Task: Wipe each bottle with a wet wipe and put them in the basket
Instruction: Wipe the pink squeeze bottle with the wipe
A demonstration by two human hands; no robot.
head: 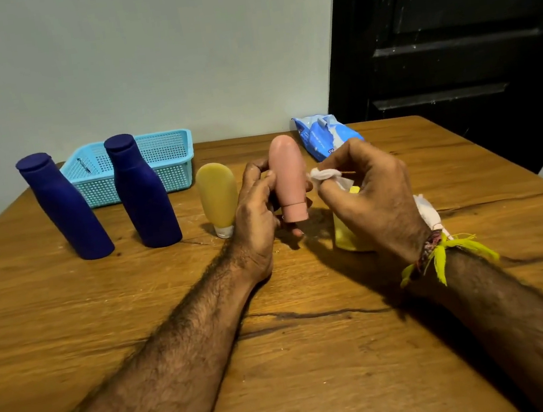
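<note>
A wooden counter is being seen across the lower part of the view, its brown grain being crossed by dark cracks that are running from the middle toward the right edge. A pale, plain wall is being shown behind it. A black panelled door is being shown at the upper right, with faint pale streaks being visible on its surface.

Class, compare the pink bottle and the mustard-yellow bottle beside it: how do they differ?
The pink bottle is gripped by the left hand; the mustard-yellow bottle stands untouched on the table. The pink one has a matching pink cap, the yellow one a clear cap. Both point cap-down and have rounded ends.
</note>
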